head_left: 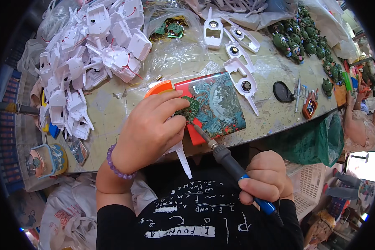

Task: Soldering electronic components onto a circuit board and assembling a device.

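Note:
My left hand (pixel 152 121), with purple beads round its wrist, pinches a small green circuit board (pixel 190 109) over the front left part of a dark patterned box with red edges (pixel 221 102). My right hand (pixel 264 177) is closed round the blue and black handle of a soldering iron (pixel 228 161). The iron slants up to the left, its tip at the board's lower edge; whether it touches I cannot tell. From under my left hand a white plastic stem (pixel 183 160) sticks out toward me, its upper part hidden. An orange curved piece (pixel 159 87) lies beside the box.
White plastic housings with red wires (pixel 93 54) are heaped at the left. Behind lies a bag with wired circuit boards (pixel 171 28). White frames with speakers (pixel 241 68) lie beyond the box. Right are a black round part (pixel 283 91), small tools (pixel 310 104) and green figurines (pixel 302 39).

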`<action>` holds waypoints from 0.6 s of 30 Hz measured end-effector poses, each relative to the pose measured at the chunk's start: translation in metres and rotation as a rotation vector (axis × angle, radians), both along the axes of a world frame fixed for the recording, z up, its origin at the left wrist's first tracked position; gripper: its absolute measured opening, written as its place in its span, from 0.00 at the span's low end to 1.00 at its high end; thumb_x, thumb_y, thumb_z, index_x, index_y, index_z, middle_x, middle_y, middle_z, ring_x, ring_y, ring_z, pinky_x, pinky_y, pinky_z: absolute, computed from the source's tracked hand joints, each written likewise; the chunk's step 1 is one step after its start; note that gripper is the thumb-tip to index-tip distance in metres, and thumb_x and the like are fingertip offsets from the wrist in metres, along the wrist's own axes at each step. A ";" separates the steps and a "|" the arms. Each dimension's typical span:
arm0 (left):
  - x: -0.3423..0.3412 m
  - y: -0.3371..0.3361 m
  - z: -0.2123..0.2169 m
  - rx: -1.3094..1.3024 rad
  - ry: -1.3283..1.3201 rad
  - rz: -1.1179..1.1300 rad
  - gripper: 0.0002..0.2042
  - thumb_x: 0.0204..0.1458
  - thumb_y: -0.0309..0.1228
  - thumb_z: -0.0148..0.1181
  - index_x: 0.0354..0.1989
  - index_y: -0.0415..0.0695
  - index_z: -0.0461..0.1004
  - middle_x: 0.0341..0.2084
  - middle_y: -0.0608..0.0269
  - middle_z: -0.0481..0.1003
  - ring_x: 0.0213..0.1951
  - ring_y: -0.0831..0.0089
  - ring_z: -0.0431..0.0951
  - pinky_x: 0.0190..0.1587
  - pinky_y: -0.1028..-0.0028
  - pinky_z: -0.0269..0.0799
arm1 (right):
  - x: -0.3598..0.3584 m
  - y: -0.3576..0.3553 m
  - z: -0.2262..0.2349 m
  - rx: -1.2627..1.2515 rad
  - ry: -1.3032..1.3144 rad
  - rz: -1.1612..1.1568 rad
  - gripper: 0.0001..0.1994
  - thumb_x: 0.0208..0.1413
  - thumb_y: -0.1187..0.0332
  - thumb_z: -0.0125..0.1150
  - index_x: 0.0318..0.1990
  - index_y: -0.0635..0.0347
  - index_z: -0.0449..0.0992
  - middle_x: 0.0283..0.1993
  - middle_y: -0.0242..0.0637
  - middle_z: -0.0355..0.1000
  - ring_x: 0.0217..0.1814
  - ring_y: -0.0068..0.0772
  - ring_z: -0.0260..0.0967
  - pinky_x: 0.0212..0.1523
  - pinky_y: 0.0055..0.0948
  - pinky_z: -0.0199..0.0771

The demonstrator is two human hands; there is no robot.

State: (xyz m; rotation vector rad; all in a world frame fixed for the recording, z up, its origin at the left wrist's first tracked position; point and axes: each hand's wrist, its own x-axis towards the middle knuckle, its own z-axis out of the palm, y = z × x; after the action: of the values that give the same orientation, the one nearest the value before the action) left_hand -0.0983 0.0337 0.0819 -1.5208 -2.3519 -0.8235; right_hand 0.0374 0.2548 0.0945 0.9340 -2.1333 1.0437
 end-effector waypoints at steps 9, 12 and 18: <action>0.001 -0.001 -0.001 0.012 0.006 0.001 0.08 0.34 0.21 0.64 0.23 0.42 0.71 0.37 0.59 0.76 0.46 0.57 0.77 0.46 0.62 0.72 | 0.006 -0.001 -0.007 0.005 0.103 -0.010 0.15 0.50 0.59 0.68 0.37 0.59 0.73 0.23 0.28 0.66 0.20 0.26 0.65 0.16 0.23 0.65; 0.002 -0.002 -0.002 0.007 0.004 0.007 0.08 0.34 0.21 0.64 0.23 0.42 0.71 0.37 0.59 0.76 0.46 0.57 0.77 0.46 0.61 0.72 | 0.011 0.000 -0.014 -0.026 0.122 -0.112 0.15 0.52 0.58 0.66 0.39 0.59 0.71 0.24 0.30 0.67 0.21 0.26 0.67 0.18 0.25 0.68; 0.001 0.003 0.001 0.016 0.009 -0.015 0.08 0.35 0.21 0.64 0.23 0.41 0.71 0.38 0.59 0.76 0.47 0.56 0.76 0.46 0.60 0.72 | 0.032 0.020 -0.022 -0.104 0.028 -0.176 0.16 0.61 0.53 0.54 0.39 0.58 0.67 0.24 0.35 0.65 0.23 0.33 0.66 0.24 0.29 0.64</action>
State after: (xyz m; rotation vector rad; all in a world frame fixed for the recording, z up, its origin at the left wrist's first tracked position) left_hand -0.0968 0.0369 0.0831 -1.5347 -2.3251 -0.8354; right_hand 0.0692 0.2748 0.0726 0.6946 -2.0743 1.0357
